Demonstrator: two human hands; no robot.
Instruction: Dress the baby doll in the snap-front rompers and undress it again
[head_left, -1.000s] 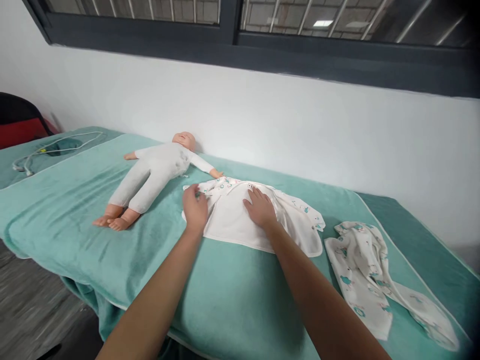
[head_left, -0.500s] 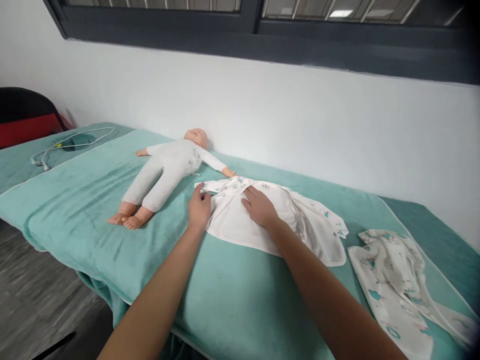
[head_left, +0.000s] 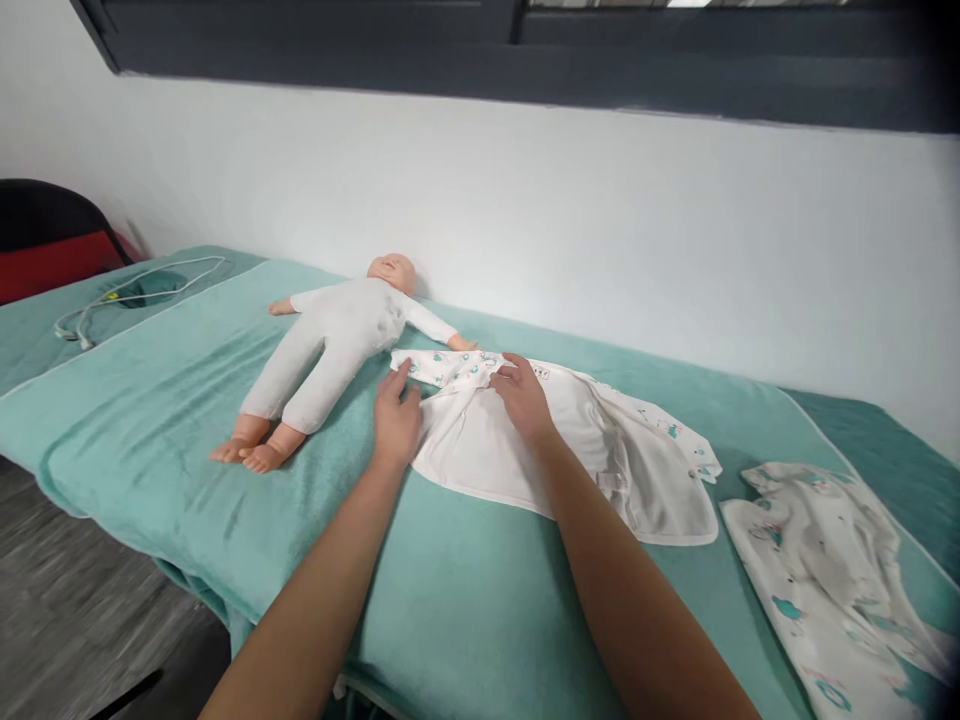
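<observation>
A small white shirt (head_left: pixel 480 450) with a printed sleeve lies spread open on the green cover. My left hand (head_left: pixel 397 415) touches the cuff end of its left sleeve, thumb and fingers apart. At the collar, my right hand (head_left: pixel 523 398) has its fingers bent and pinched on the shirt's printed edge near the shoulder. A baby doll (head_left: pixel 349 320) in a white suit lies on its back to the left, one hand close to the sleeve.
A printed white garment (head_left: pixel 832 570) lies crumpled at the right. White cables (head_left: pixel 142 275) rest at the far left of the green-covered table (head_left: pixel 180 440), near a red and black chair (head_left: pixel 60 240). A white wall (head_left: pixel 600 220) stands behind.
My right hand has gone from lying flat inside the shirt to pinching its edge near the collar. The printed sleeve now lies flatter and shows more. The view has shifted slightly.
</observation>
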